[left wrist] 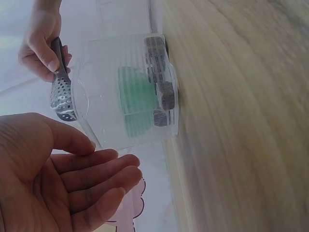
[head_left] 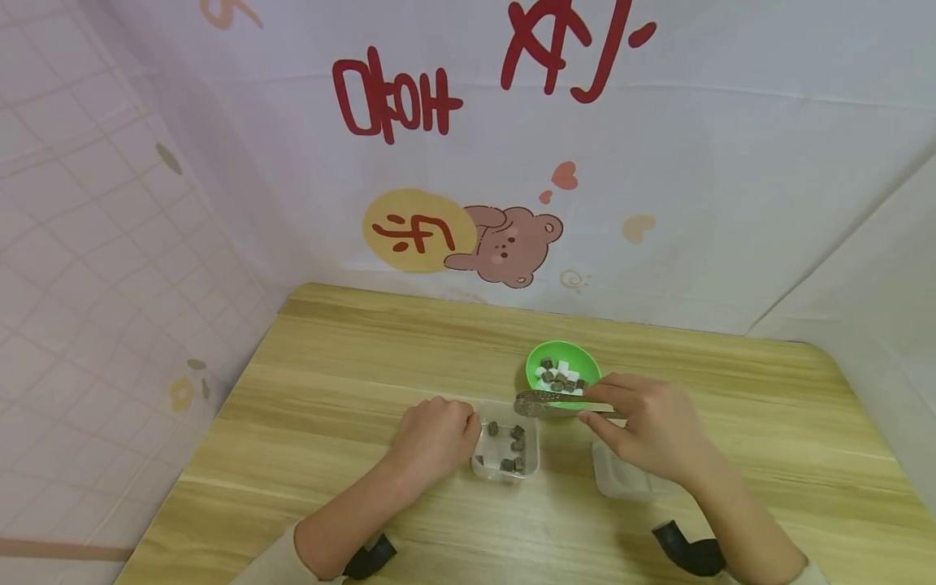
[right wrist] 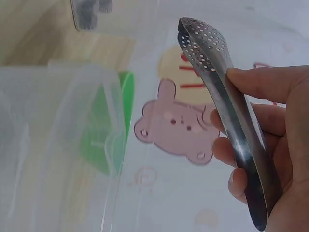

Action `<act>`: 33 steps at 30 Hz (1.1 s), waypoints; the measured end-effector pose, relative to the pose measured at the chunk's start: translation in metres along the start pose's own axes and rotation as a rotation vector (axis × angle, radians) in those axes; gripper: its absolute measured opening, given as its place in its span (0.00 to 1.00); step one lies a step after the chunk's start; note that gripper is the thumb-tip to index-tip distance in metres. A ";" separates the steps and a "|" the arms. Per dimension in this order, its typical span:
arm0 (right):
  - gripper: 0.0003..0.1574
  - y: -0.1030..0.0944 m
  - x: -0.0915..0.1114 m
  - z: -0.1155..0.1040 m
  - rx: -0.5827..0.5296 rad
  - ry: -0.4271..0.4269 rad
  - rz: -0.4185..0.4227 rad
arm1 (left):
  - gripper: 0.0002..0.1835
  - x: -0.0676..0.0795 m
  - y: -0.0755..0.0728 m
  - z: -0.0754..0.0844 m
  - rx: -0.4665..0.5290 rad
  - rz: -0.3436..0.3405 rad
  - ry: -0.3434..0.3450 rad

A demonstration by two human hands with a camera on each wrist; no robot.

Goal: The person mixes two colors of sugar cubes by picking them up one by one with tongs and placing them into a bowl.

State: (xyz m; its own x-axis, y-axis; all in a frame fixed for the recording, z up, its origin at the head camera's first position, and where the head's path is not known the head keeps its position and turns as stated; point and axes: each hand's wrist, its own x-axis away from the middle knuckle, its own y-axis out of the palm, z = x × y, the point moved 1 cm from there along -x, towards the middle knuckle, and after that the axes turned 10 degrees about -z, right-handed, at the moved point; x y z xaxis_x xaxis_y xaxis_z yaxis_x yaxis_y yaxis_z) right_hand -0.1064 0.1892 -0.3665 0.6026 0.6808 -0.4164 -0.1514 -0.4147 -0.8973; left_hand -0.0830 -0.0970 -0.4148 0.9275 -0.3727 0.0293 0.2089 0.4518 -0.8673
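Note:
In the head view my left hand is at the left side of a clear plastic container. Its thumb and forefinger pinch the container's rim in the left wrist view. Several dark brown cubes lie on the container's floor. My right hand holds perforated metal tongs, their ends nearly together over the container's upper right corner. Whether anything is between those ends I cannot tell. Just behind the tongs stands a green bowl with white cubes and dark cubes mixed in it.
A second clear plastic container stands under and beside my right hand, partly hidden by it. Black curved pieces show near both forearms. The wooden table meets a printed white cloth at the back and sides.

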 end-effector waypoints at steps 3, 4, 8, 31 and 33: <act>0.15 -0.002 0.005 0.008 -0.032 0.021 0.047 | 0.29 0.000 0.000 0.000 0.003 0.004 0.006; 0.16 -0.002 0.006 0.010 -0.040 0.032 0.061 | 0.29 0.000 0.000 0.000 0.004 0.004 0.007; 0.14 -0.004 0.013 0.020 -0.022 0.088 0.104 | 0.29 0.000 0.000 0.000 0.004 0.002 0.007; 0.22 -0.009 0.029 0.033 0.093 0.317 0.108 | 0.29 0.000 -0.001 0.000 0.006 0.003 0.010; 0.21 -0.009 0.029 0.032 0.088 0.310 0.102 | 0.29 0.000 -0.002 0.000 0.008 0.001 0.009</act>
State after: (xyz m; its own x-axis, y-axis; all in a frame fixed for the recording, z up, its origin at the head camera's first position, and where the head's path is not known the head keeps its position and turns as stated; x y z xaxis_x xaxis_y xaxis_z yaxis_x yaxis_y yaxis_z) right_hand -0.1125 0.2322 -0.3749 0.7883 0.4167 -0.4527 -0.2826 -0.4083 -0.8680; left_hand -0.0830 -0.0976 -0.4130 0.9248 -0.3796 0.0238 0.2105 0.4587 -0.8633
